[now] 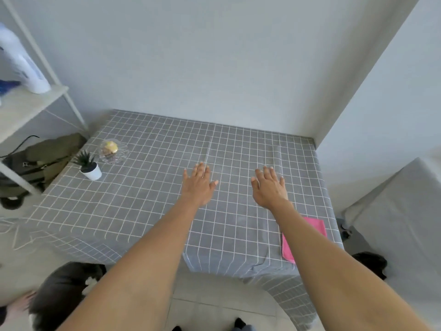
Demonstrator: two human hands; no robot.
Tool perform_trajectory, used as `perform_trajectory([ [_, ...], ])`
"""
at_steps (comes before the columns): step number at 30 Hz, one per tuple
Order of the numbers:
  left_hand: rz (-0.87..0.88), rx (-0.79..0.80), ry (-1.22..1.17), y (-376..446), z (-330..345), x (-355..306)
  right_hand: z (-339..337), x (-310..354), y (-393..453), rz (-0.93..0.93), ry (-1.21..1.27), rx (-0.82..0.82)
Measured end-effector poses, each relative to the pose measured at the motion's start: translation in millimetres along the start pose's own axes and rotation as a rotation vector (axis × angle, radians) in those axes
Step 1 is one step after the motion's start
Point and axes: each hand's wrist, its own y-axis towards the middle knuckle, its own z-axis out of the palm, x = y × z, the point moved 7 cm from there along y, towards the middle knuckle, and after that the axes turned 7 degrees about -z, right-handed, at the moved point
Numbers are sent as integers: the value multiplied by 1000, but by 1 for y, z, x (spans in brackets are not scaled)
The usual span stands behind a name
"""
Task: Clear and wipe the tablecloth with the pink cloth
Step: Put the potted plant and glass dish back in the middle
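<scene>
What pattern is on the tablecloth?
The tablecloth is grey with a grid of thin white lines, seen in the head view.

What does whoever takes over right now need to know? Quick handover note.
Left hand: open, flat, palm down over the middle of the tablecloth, holding nothing.
Right hand: open, palm down, empty.
Pink cloth: lying near the table's right front edge, partly hidden under the right forearm, not picked up.
Still on the tablecloth at far left: small potted plant and glass dish holding something yellow.
Done: nothing visible yet.
Left: clear the plant and dish, pick up the cloth, wipe.
</scene>
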Motion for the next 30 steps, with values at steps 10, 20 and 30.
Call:
perform_trajectory([
  [10, -148, -37, -25, -26, -24, 153, 12, 160, 28, -163, -33, 39],
  [20, -366, 4, -101, -43, 7, 274, 48, 277, 81, -365, -72, 149],
  [30, -609, 62, -285, -3, 45, 351, 91, 354, 179, -531, -116, 254],
])
